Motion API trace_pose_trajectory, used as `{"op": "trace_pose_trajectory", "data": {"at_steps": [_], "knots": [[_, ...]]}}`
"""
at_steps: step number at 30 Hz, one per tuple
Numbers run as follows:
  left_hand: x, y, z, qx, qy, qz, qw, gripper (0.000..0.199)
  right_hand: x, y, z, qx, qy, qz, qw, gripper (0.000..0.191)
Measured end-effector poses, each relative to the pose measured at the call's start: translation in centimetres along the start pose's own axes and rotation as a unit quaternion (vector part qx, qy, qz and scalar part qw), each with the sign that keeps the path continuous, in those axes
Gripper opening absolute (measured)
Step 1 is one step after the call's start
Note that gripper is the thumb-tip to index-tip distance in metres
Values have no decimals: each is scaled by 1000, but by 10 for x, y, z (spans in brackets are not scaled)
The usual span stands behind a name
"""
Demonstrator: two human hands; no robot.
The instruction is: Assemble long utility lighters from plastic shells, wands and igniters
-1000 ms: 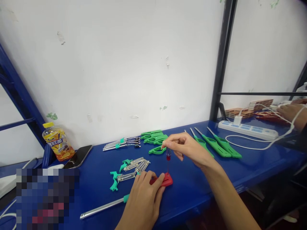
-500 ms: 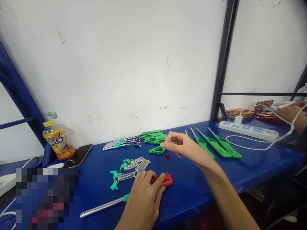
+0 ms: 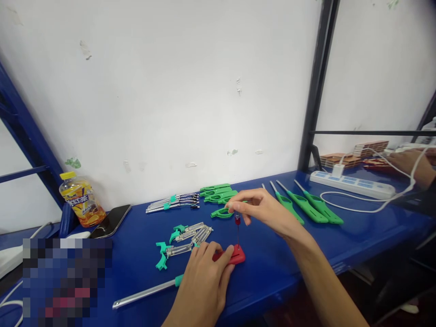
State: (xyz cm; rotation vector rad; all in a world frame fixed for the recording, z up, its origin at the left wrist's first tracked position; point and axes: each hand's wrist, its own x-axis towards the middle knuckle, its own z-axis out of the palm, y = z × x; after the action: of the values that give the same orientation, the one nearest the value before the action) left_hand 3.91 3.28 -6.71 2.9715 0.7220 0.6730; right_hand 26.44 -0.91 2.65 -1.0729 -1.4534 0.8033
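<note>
My left hand [image 3: 206,274] is closed over a long-necked lighter and presses it down on the blue table. The lighter's red handle end [image 3: 238,258] sticks out past my thumb, and its silver tube [image 3: 146,293] points to the left; the middle is covered by the hand. In my right hand [image 3: 260,209] the fingertips pinch the top of a small screwdriver [image 3: 237,220] with a clear red handle. It stands upright, its thin shaft reaching down to the hole near the end of the red handle. Clear inner parts with teal triggers [image 3: 180,247] lie beyond my left hand.
Silver tubes with wires [image 3: 173,203] and green handle shells [image 3: 218,195] lie near the wall. Several green lighters [image 3: 308,206] rest at right, before a power strip [image 3: 352,184]. At left are a drink bottle [image 3: 81,204] and phone [image 3: 112,221]. Another person's hand [image 3: 412,161] shows far right.
The fingers of my right hand have shifted slightly at the screwdriver's top, with the index finger now stretched further over it. My left hand and the lighter stay in place.
</note>
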Motion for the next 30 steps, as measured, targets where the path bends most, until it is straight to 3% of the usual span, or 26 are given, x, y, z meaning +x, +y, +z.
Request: {"op": "trace_pose_trajectory", "data": {"at_steps": [7,12,17,25,30], "knots": [[0,0,1,1,1,-1,1000,37,-3,-8,0,-14,-14,12,1000,38],[1,0,1,1,4,-1,1000,37,-1,-6,3,-8,25,24,999,32],[1,0,1,1,4,2,1000,37,-1,-3,5,22,33,42,998,49],[-1,0,1,2,8,5,1000,37,-3,-5,1,27,-37,33,998,43],[0,1,0,5,14,4,1000,37,-1,-1,1,14,-9,37,999,35]]}}
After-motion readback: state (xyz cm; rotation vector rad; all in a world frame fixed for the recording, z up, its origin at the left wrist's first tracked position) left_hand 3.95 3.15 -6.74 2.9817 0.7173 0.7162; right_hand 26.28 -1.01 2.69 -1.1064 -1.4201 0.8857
